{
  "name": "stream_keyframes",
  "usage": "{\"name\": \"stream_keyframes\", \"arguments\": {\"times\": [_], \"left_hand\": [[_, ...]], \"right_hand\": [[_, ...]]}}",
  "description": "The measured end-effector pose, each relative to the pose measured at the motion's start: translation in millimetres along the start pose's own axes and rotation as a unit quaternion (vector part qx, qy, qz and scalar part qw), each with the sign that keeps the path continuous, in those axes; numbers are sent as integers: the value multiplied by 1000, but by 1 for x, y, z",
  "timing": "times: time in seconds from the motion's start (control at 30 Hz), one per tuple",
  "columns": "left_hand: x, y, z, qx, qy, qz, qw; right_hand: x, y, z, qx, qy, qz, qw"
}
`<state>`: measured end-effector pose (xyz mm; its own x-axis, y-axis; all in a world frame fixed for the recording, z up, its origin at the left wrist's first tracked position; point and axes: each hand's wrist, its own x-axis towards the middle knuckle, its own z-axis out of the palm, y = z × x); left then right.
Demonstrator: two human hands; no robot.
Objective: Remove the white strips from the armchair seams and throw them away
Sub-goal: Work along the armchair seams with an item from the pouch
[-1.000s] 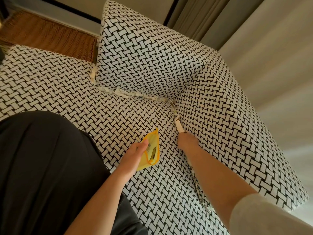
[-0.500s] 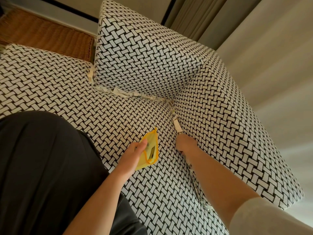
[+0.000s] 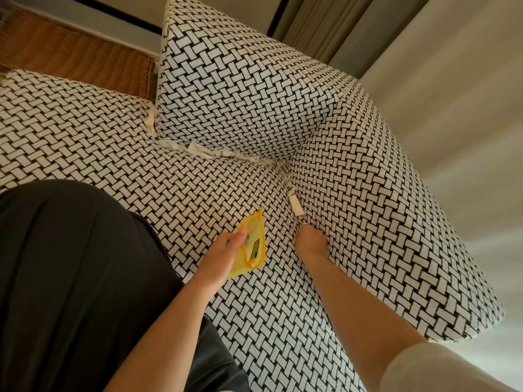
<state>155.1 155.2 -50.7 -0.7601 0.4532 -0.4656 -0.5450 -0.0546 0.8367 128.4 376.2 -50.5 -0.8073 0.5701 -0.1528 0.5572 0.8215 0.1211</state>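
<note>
The armchair [image 3: 249,89] is covered in black-and-white woven fabric. A crumpled white strip [image 3: 198,148] lies in the seam between seat and backrest. A short white strip [image 3: 150,120] sticks up at the backrest's left corner. Another white strip [image 3: 296,203] runs down the seam between the seat and the right arm. My right hand [image 3: 311,243] is pressed into that seam, fingers closed on the strip's near end. Over the seat, my left hand [image 3: 226,250] pinches a small yellow pouch [image 3: 252,247].
A brown wicker surface [image 3: 70,52] sits behind the chair at the upper left. Grey curtains [image 3: 325,24] hang behind the backrest, and a pale wall [image 3: 452,108] runs along the right. Black cloth [image 3: 70,278] covers my lap at the lower left.
My right hand has drawn slightly back toward me along the right seam, still on the strip. The left hand and yellow pouch have barely moved.
</note>
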Motion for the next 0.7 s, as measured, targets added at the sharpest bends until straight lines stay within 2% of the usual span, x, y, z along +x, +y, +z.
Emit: {"name": "stream_keyframes", "arguments": {"times": [0.17,0.27,0.37,0.43,0.53,0.6,0.7], "left_hand": [[1,0,0,4,6,-2,1000],[-1,1,0,12,7,-2,1000],[-1,2,1,22,8,1,1000],[1,1,2,29,18,0,999],[1,0,2,49,21,4,999],[1,0,3,50,23,8,998],[0,0,4,40,35,9,999]], "right_hand": [[-4,4,3,25,28,-13,999],[-14,6,-1,51,56,-52,996],[-38,2,-11,138,71,-82,985],[-59,-7,-22,284,40,-74,955],[-90,-23,-41,465,-14,-66,883],[-104,-34,-56,513,-33,-90,853],[-116,-48,-70,505,-25,-171,846]]}}
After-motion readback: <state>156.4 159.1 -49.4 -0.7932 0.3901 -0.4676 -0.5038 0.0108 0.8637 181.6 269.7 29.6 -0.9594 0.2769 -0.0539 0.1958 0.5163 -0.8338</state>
